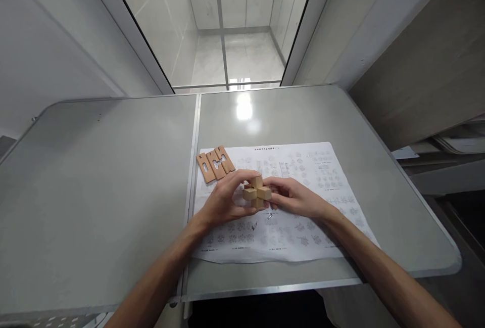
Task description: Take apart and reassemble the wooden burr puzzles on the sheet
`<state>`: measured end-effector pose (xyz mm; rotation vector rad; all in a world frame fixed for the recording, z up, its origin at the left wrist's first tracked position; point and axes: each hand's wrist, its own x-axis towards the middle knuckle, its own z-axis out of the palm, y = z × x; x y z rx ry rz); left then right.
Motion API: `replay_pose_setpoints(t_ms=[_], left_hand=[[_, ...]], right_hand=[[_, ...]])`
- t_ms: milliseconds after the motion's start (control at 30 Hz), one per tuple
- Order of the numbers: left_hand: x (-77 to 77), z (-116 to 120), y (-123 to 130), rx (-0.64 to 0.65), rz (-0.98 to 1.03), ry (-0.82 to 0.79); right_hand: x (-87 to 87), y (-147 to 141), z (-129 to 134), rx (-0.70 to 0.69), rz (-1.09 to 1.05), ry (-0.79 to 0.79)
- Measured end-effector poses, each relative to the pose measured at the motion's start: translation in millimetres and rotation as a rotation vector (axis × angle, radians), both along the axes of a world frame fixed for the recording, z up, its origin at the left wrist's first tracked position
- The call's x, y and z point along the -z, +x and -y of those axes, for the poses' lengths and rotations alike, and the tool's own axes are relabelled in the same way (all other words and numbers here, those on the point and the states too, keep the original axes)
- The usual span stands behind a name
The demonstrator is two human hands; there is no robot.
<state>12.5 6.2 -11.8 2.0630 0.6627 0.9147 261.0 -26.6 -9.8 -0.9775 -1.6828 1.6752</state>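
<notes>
A small wooden burr puzzle [257,192] of light interlocking bars is held between my two hands above a printed sheet [322,227]. My left hand [229,196] curves around it, thumb below and fingers over the top. From the right, my right hand [293,196] grips its side, with some fingertips hidden behind the bars. Flat wooden pieces with cut-out slots and numbers [215,164] lie side by side on the sheet's upper left corner, just beyond my left hand.
The grey folding table [113,191] has a metal seam [192,166] running just left of the sheet. A glass door [223,25] stands behind the far edge. Shelves with papers [454,141] are off to the right.
</notes>
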Motion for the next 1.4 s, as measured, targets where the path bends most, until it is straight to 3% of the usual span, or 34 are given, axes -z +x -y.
replay_pose_setpoints(t_ms=[233, 467, 1400], left_hand=[[3.3, 1, 0, 0.032, -0.083, 0.097], [9.6, 0, -3, 0.035, -0.119, 0.138], [11.6, 1, -5, 0.017, -0.166, 0.220]], right_hand=[[-2.6, 5, -3, -0.053, -0.012, -0.031], [2.7, 6, -2, -0.027, -0.005, -0.011], [3.5, -2, 3, 0.095, 0.114, 0.120]])
